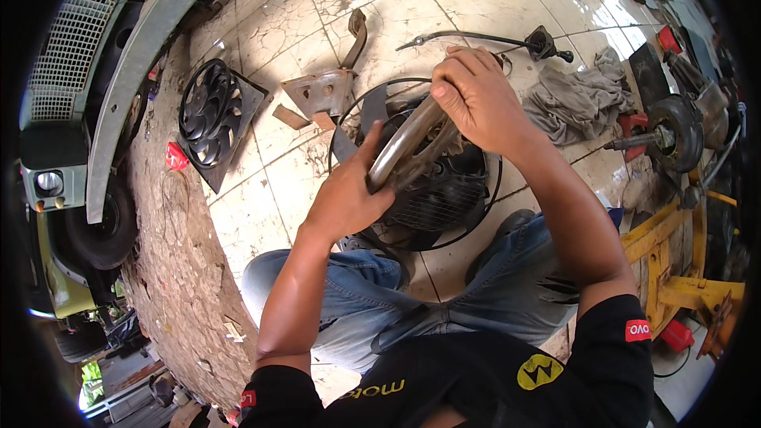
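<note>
Between my two hands is a long, worn metal piece (408,141) with a shiny rounded edge; its exact kind cannot be made out. My left hand (349,194) grips its lower left end, thumb stretched along the side. My right hand (479,99) is wrapped over its upper right end, hiding that end. Below the piece, on the floor between my legs, lies a black round fan with a wire grille (432,210), partly covered by the piece and my hands. A thin black cable loops around the fan.
A second black fan (210,115) lies to the left, beside a rusty pedal bracket (321,93). Beyond my right hand are a black cable with a lever end (483,36) and a grey rag (577,99). A yellow metal frame (658,261) stands right; a vehicle bumper (131,83), left.
</note>
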Available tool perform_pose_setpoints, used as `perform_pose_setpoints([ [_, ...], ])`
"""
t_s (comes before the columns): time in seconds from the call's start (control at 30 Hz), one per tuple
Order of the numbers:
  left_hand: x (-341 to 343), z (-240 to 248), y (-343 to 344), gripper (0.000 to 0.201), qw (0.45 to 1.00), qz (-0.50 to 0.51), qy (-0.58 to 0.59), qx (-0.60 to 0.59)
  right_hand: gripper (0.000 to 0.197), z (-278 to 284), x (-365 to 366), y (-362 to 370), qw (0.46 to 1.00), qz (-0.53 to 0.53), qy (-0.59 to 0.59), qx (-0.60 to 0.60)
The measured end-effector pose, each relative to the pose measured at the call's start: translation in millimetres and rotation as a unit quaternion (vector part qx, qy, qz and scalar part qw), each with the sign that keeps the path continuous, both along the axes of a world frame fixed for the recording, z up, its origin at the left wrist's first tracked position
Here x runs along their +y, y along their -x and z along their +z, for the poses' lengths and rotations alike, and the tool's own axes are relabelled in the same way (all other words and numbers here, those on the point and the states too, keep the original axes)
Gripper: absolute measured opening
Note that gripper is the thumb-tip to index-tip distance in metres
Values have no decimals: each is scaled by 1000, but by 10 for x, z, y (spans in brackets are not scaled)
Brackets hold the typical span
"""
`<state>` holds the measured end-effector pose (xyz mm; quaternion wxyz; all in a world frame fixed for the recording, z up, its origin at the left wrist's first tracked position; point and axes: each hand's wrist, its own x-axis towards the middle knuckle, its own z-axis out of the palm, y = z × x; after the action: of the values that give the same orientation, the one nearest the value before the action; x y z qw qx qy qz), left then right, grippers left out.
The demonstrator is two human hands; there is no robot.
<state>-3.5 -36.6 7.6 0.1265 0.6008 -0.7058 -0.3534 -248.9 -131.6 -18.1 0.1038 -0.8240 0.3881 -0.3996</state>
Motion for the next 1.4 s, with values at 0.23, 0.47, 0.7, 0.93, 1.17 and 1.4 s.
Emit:
perform_pose_setpoints([
  [0.23, 133, -541, -165, 46, 994, 85, -55, 49, 43, -18, -7, 146, 998, -16, -63, -26],
  [0.47, 1, -469, -127, 30, 988, 106, -88, 61, 46, 6, -14, 383, 996, 42, -70, 43],
  [0.7, -17, 54, -203, 19, 998, 61, -23, 17, 52, -190, 2, 492, 975, 64, -212, -6],
  [0.93, 56, 218, -278, 33, 993, 71, -3, -91, 55, -269, 59, 178, 940, 113, -310, -86],
  [1.17, 3, 309, -99, 38, 992, 2, 22, -122, 66, 147, 433, -353, 990, 132, -13, 52],
  [1.4, -67, 357, 57, 40, 983, -16, 37, -176, 82, -77, 43, -179, 979, 24, -194, -64],
])
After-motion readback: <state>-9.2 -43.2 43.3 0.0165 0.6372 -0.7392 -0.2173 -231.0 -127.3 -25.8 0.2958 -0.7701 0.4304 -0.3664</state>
